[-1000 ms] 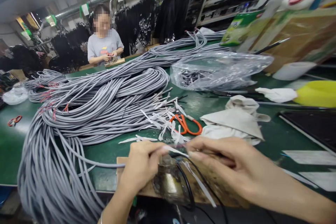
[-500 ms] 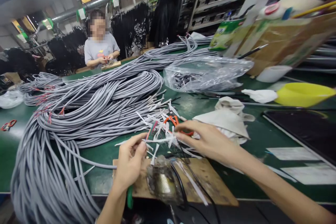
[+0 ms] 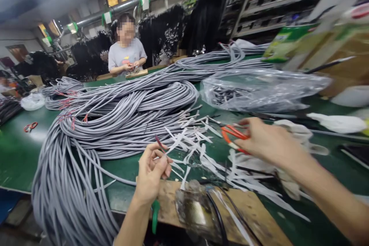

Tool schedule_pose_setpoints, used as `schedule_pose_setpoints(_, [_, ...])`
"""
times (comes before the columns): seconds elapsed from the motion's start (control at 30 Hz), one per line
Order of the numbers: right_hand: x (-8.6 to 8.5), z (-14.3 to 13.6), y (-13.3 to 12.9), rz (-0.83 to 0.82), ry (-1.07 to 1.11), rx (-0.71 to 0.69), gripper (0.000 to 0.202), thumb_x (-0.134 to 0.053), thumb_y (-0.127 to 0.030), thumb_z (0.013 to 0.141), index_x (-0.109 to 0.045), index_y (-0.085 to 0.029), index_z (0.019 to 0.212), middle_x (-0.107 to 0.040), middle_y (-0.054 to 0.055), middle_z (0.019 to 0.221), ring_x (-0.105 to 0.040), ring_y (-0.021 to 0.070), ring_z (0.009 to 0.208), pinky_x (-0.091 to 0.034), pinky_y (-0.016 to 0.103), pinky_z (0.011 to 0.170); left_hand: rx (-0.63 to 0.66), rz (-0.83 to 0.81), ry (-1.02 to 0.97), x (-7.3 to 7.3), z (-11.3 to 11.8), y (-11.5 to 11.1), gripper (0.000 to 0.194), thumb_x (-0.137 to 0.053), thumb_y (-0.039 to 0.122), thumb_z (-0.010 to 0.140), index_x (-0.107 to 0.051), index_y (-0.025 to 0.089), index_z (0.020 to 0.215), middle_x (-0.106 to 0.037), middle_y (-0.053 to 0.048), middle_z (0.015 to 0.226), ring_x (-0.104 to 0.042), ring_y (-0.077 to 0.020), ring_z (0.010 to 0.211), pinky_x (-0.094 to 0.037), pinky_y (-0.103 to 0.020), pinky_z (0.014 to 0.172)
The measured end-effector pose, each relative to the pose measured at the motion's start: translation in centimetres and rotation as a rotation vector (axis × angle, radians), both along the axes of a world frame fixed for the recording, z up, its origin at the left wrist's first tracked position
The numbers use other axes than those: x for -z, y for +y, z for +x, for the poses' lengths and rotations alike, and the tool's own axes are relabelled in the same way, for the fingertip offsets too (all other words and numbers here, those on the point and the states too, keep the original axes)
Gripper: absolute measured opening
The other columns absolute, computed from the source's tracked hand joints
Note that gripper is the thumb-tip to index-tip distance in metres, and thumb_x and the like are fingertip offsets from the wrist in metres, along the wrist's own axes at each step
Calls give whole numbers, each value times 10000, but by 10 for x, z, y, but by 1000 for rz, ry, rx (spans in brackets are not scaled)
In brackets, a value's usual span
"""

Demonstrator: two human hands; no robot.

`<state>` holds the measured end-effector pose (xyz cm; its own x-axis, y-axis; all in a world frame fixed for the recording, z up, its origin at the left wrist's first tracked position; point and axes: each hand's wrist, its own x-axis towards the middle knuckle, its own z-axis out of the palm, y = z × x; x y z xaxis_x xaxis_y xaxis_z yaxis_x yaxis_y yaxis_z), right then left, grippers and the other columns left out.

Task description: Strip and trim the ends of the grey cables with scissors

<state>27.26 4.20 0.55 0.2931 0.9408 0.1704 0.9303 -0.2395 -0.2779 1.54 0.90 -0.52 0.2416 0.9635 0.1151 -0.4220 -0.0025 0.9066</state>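
Note:
My left hand (image 3: 154, 171) is closed around the end of a grey cable (image 3: 119, 180), whose thin coloured wires (image 3: 159, 142) stick up past the fingertips. My right hand (image 3: 256, 138) grips the orange-red handles of a pair of scissors or snips (image 3: 234, 132), its metal tip pointing left. Torn white strips (image 3: 190, 146) are strewn between the two hands. Just below them, a wooden board (image 3: 245, 211) carries a glassy, brownish block (image 3: 196, 205) with black cords beside it.
Long bundles of grey cable (image 3: 127, 119) cover the left and middle of the green table (image 3: 17, 161). A clear plastic bag (image 3: 265, 88) and a crumpled pale cloth (image 3: 291, 130) lie to the right. Another orange-handled tool (image 3: 30, 127) rests far left. A person (image 3: 127, 50) works across the table.
My right hand has moved right, picking up the orange-handled tool from among the white strips. My left hand still holds the cable end. The view has swung left.

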Motion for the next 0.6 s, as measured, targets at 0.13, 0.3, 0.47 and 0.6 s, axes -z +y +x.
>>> schedule_pose_setpoints(0.13, [-6, -9, -10, 226, 93, 74, 382, -508, -297, 753, -534, -204, 1122, -685, 108, 761, -668, 340, 794, -512, 449, 660, -28, -22, 8, 0, 2, -1, 500, -759, 477, 672, -554, 150, 991, -565, 24, 664, -444, -36, 455, -323, -152, 414])
schedule_pose_setpoints(0.3, [-2, -64, -30, 519, 632, -484, 534, -447, -271, 858, -321, -266, 1377, -683, 95, 1091, -566, 115, 443, -483, 263, 380, -86, -26, 63, -2, 2, -5, 537, -747, 477, 686, -533, 154, 1058, -604, 11, 681, -491, -47, 487, -373, -145, 443])
schedule_pose_setpoints(0.47, [1, -99, -33, 622, 344, -900, 527, -405, -98, 871, -352, -287, 1360, -704, 30, 984, -683, 134, 736, -536, 221, 607, -109, 25, 126, 0, 2, -6, 514, -730, 439, 713, -559, 158, 1107, -599, 14, 688, -537, -70, 517, -423, -166, 477])
schedule_pose_setpoints(0.6, [5, -103, -35, 645, 346, -884, 489, -386, -84, 866, -377, -260, 1322, -675, 4, 819, -620, 114, 578, -498, 213, 555, -46, 29, 328, 3, 3, -5, 320, -659, 349, 761, -659, 115, 979, -608, -11, 641, -531, -102, 499, -440, -212, 477])
